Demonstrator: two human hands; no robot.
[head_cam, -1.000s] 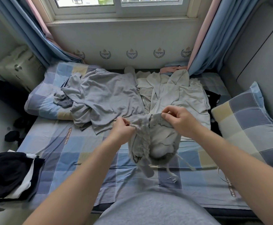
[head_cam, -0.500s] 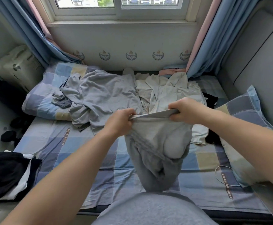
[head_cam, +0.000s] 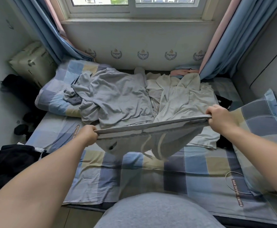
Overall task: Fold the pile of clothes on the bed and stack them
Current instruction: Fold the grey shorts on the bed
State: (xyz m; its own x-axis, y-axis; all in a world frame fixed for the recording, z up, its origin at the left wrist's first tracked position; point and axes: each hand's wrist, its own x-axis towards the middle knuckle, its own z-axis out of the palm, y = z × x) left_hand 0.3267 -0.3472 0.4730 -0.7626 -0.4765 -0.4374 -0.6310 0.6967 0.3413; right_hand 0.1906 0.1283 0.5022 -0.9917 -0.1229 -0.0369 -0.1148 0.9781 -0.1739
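Checked bed (head_cam: 134, 176) under window, w/ clothes pile at far end: grey top (head_cam: 118, 99) on left, cream top (head_cam: 182, 99) just beside it. Grey shorts (head_cam: 152, 139) hang above mid-bed, waistband pulled taut btwn both hands. Left grip (head_cam: 88, 134) is fisted tight on waistband's left end; right grip (head_cam: 220, 120) is fisted on its right end, sitting higher. Black clothes (head_cam: 11, 162) lie off to left; pillow (head_cam: 259, 124) on right.
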